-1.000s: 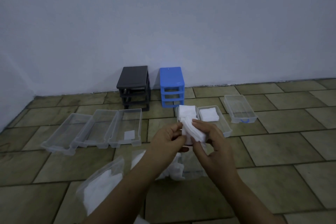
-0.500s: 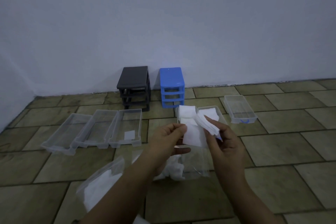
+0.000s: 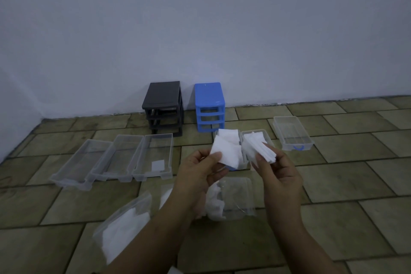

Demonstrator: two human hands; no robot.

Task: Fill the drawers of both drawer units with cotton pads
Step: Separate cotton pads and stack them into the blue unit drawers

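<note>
My left hand point(image 3: 200, 170) pinches one white cotton pad point(image 3: 229, 152) by its corner. My right hand point(image 3: 277, 173) grips a small stack of cotton pads point(image 3: 258, 149), fanned out. Both are held above the floor in front of two clear drawers: one point(image 3: 229, 134) filled with pads, one point(image 3: 265, 137) with some pads. A black drawer unit point(image 3: 163, 107) and a blue drawer unit point(image 3: 209, 105) stand empty-framed against the wall. Three clear drawers point(image 3: 115, 158) lie at left; the rightmost holds one pad point(image 3: 158, 165). Another clear drawer point(image 3: 292, 132) with a blue handle lies at right.
An open clear bag point(image 3: 233, 200) with pads lies on the tiled floor under my hands. A second plastic bag of pads point(image 3: 121, 229) lies at the lower left. The wall runs behind the units.
My hands have drawn apart: the left has peeled one pad off the stack, and the right has carried the remaining stack to the right.
</note>
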